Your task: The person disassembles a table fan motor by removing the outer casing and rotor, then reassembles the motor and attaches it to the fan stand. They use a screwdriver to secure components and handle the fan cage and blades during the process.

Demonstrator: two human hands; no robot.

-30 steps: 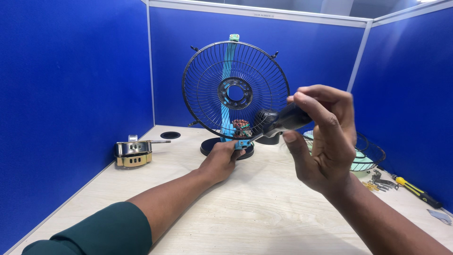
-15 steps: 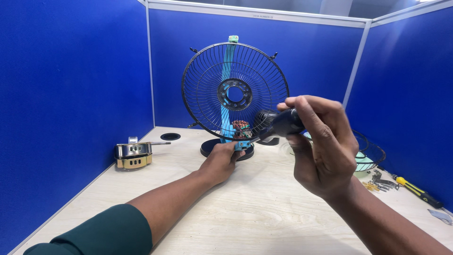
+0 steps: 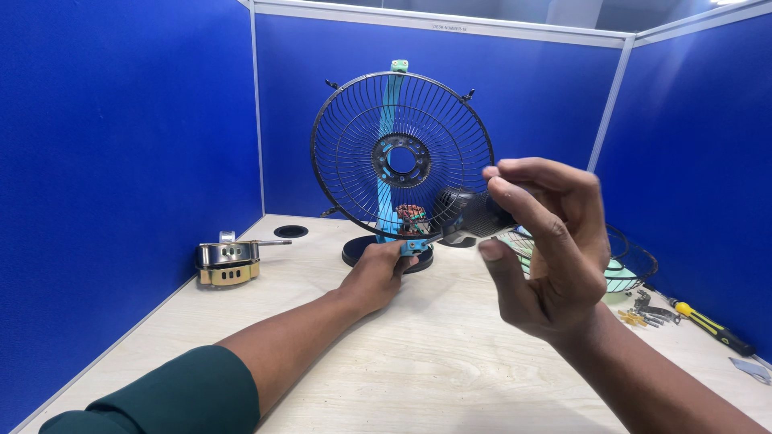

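Observation:
A table fan stands partly taken apart on the desk: a black wire grille (image 3: 402,157) on a teal upright (image 3: 388,120) over a round black base (image 3: 358,251), with a copper-wound motor part (image 3: 411,214) low on the upright. My left hand (image 3: 378,273) grips the foot of the upright just above the base. My right hand (image 3: 547,249) is closed around the black handle of a screwdriver (image 3: 466,215). Its shaft points left and down, and the tip is by my left fingers at the foot of the upright.
A metal motor block (image 3: 229,264) lies at the left on the wooden desk (image 3: 418,362), near a round cable hole (image 3: 290,231). At the right sit a second wire grille (image 3: 635,261), loose screws (image 3: 643,309) and a yellow-handled screwdriver (image 3: 708,325). Blue partition walls enclose the desk.
My right hand has dropped slightly and its fingers have curled further round the screwdriver handle. My left hand and the fan have stayed put.

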